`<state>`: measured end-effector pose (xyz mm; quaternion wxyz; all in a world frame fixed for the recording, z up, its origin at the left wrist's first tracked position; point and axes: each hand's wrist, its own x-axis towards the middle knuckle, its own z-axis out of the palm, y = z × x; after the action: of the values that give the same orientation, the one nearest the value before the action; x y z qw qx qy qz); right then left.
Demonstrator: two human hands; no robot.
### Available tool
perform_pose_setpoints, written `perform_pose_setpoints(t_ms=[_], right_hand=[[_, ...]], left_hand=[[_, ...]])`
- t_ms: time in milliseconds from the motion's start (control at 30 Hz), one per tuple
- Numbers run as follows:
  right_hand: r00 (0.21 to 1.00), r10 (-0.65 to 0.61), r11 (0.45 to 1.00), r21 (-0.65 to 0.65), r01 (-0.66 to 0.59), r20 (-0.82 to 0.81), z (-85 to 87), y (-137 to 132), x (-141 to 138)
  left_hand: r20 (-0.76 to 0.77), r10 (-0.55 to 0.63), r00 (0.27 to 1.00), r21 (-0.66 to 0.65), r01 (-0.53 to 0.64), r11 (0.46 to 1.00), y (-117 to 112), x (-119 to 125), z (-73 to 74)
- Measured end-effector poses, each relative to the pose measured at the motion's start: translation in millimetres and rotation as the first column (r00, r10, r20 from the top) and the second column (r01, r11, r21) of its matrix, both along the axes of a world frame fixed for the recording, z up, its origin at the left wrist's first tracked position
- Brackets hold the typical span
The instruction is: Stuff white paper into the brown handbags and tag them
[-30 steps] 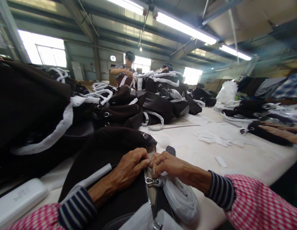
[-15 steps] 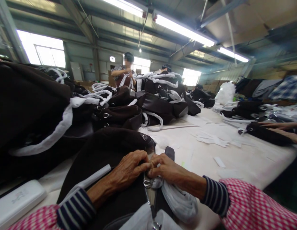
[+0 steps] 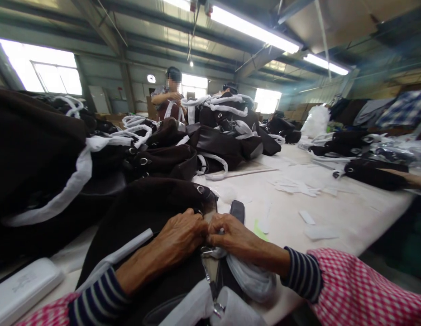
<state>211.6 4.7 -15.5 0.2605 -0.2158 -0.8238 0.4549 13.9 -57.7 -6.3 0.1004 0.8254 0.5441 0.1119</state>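
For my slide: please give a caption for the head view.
Left hand and right hand pinch white wrapping on a dark bag.

Dark bags point(image 3: 210, 145) wrapped with white strips are piled along the left and far side of the long pale table point(image 3: 349, 217), where scraps of white paper point(image 3: 292, 185) lie scattered. A white case point(image 3: 20, 287) rests at the near left edge. Beyond the pile a person point(image 3: 169, 97) stands handling white strips, under long ceiling lights point(image 3: 254, 31).

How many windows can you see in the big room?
3. One window at far left, one behind the standing person, one farther right. Piled bags may hide more.
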Motion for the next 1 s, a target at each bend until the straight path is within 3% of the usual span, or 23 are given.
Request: perform_pose_setpoints(t_ms=[167, 367, 500, 633, 833, 1000], right_hand=[[0.998, 0.064, 0.996, 0.066, -0.063, -0.013, 8.4, 0.9, 4.7], [0.980, -0.198, 0.972, 0.120, 0.200, -0.031, 41.6, -19.0, 32.2], [0.986, -0.162, 0.987, 0.027, 0.161, 0.035, 55.9, -51.1, 55.5], [0.997, -0.074, 0.997, -0.033, 0.074, 0.002, 50.2, -73.6, 51.9], [0.974, 0.004, 1.000, -0.001, -0.005, -0.225, 41.5, -76.0, 23.7], [0.985, -0.024, 0.999, -0.033, 0.019, -0.174, 36.4, -75.9, 25.1]], left_hand=[[0.035, -0.042, 0.999, -0.002, 0.042, 0.999, 2.4, -4.8, -3.9], [-0.010, -0.052, 0.999, 0.056, 0.052, 0.997, 0.6, 0.3, -1.8], [0.032, -0.014, 0.999, 0.002, 0.014, 1.000, 0.1, 3.8, 3.1], [0.065, -0.005, 0.998, 0.005, 0.005, 1.000, -0.7, 4.0, 4.8], [0.063, -0.028, 0.998, 0.040, 0.025, 0.999, -0.8, 0.8, 3.2], [0.109, -0.045, 0.993, 0.055, 0.039, 0.998, -4.5, -0.5, 3.4]])
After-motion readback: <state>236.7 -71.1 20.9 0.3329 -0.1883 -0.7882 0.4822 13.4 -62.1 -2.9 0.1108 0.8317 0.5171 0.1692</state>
